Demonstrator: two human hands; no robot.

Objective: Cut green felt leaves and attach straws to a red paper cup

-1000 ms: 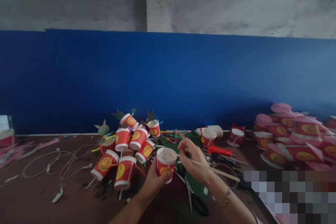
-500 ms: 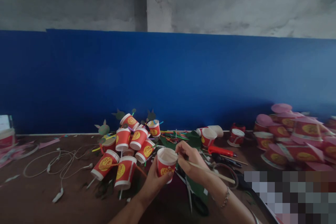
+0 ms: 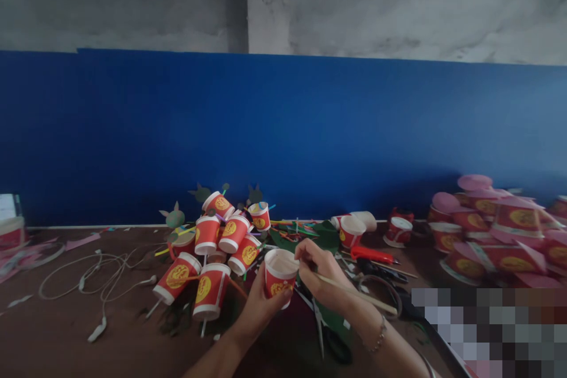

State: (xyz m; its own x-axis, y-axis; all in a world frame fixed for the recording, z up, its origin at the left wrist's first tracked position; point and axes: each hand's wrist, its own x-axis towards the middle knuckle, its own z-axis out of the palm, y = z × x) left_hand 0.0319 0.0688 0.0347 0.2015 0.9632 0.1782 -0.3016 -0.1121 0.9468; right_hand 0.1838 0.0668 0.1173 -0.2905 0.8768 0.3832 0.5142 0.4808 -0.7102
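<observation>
My left hand (image 3: 261,304) is wrapped round a red paper cup (image 3: 280,274) with a white rim and a yellow emblem. The cup stands upright with its mouth toward me. At its right rim, my right hand (image 3: 319,269) is closed, fingertips pinched together against the edge. A pale wooden stick (image 3: 363,295) runs through that hand and sticks out back over the wrist; its front end is hidden by the fingers. Beneath the hands lie scissors (image 3: 319,331) with black handles, on dark green sheet material (image 3: 334,313).
Left of my hands, several red cups (image 3: 212,292) with straws and rabbit-head cutouts (image 3: 175,215) are heaped. A white cable (image 3: 106,271) lies farther left. Rightward are a red-handled tool (image 3: 374,255), a roll of tape (image 3: 398,295) and a pile of cups with pink paper (image 3: 518,221).
Almost nothing differs. Both hands stay at the cup, with my right hand shifted very slightly left at the rim.
</observation>
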